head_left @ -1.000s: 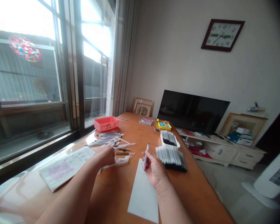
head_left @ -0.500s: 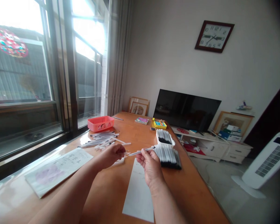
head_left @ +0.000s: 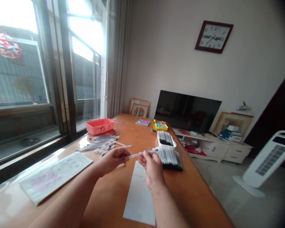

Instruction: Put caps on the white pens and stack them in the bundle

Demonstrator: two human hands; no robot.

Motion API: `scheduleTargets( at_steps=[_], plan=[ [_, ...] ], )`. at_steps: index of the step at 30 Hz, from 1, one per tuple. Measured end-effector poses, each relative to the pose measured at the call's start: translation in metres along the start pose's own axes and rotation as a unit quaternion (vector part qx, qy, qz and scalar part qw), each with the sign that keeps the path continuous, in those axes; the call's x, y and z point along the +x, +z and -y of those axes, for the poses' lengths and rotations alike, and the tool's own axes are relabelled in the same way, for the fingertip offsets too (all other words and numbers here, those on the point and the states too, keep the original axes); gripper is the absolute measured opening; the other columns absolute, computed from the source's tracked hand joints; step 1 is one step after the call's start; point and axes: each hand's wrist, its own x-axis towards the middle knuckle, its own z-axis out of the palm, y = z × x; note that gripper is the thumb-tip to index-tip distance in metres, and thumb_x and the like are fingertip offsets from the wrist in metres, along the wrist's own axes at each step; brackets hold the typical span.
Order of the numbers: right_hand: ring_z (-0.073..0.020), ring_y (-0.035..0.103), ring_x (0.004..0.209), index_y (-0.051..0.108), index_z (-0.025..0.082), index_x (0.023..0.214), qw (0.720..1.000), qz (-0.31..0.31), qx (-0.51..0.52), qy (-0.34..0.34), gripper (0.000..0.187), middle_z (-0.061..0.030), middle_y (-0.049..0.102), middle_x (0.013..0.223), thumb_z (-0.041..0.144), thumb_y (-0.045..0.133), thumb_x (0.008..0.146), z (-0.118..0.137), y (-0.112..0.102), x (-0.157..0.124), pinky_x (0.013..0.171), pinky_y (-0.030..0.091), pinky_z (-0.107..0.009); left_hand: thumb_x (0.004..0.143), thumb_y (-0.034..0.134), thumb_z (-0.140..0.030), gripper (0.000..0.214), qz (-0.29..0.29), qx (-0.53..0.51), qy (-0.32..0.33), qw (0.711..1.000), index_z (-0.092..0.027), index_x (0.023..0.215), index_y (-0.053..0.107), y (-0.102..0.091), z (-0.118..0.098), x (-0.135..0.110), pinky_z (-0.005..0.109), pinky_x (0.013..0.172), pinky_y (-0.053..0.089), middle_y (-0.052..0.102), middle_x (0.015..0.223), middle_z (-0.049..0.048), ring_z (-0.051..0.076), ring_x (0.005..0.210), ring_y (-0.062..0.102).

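A slim pen [head_left: 136, 155] with a pale barrel and a dark part toward its right end is held level above the table. My right hand [head_left: 152, 166] pinches it between thumb and fingers. At the pen's left end, my left hand [head_left: 116, 160] is closed with thumb and fingertips on the tip; any small part inside those fingers is hidden. Loose pens and pale tubes [head_left: 101, 141] lie scattered beyond my left hand. Right of my right hand lies a neat row of clear, black-ended pens [head_left: 169, 157], with a white tray [head_left: 173, 146] of similar pens behind it.
A white paper sheet [head_left: 139, 202] lies under my right hand, and a booklet [head_left: 57, 175] rests at the left. Farther back are a red plastic box [head_left: 95, 129], a colourful booklet [head_left: 142, 122] and a yellow box [head_left: 161, 126]. The table's right edge drops to the floor.
My left hand has moved slightly right and closed on the pen's left end, where a small gap showed before. My right hand still grips the pen. The view has shifted a little.
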Motion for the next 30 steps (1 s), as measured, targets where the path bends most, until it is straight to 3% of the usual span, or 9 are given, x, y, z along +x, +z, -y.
scheduleTargets(
  at_steps=[11,30],
  plan=[
    [-0.0204,0.074,0.086,0.066,0.018,0.095,1.000,0.012,-0.010,-0.013,0.040,-0.0067,0.076,0.094,0.046,0.084,0.074,0.0023,0.0041,-0.0049,0.083,0.059,-0.035,0.085,0.071,-0.048,0.036,0.029,-0.071,-0.015,0.997,-0.015,0.098,0.066,0.0047,0.0043,0.0028,0.030,0.071,0.044,0.066,0.084,0.0039,0.014,0.071,0.055],
    [-0.0190,0.073,0.079,0.066,0.017,0.090,0.998,0.032,0.003,-0.047,0.038,-0.0051,0.074,0.086,0.047,0.084,0.074,0.0061,0.0070,-0.0084,0.082,0.060,-0.037,0.090,0.062,-0.048,0.034,-0.007,0.054,0.040,0.998,-0.016,0.094,0.068,0.0058,-0.0045,0.0007,0.031,0.070,0.047,0.065,0.080,0.0042,0.016,0.072,0.057]
  ],
)
